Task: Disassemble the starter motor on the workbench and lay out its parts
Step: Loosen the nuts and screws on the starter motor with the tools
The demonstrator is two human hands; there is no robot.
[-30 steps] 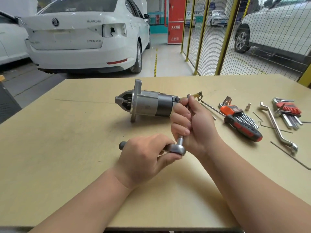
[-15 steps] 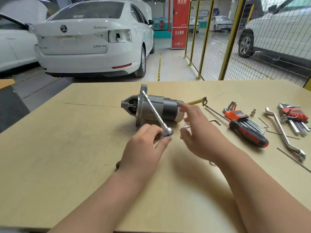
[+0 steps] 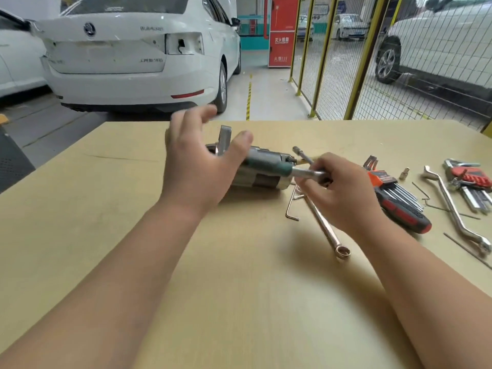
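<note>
The starter motor point(image 3: 262, 181) lies on its side on the wooden workbench point(image 3: 106, 209), its mounting flange point(image 3: 225, 137) at the left end. My left hand point(image 3: 197, 166) hovers over the motor's left part with fingers spread and holds nothing. My right hand point(image 3: 338, 198) grips a ratchet wrench point(image 3: 306, 172) at its head, just right of the motor's rear end. The ratchet's dark handle reaches left across the motor body, and its extension with a socket point(image 3: 296, 150) points up and away.
A combination wrench point(image 3: 326, 231) and an L-shaped hex key point(image 3: 290, 210) lie under my right hand. To the right are an orange hex key set point(image 3: 383, 179), a red-black screwdriver point(image 3: 407, 215), a small socket point(image 3: 404, 172), an offset ring wrench point(image 3: 452, 209) and a red hex key set point(image 3: 471, 179).
My left hand let go of the ratchet and rose, open, above the motor. My right hand took the ratchet by its head and holds it near the motor's rear end.
</note>
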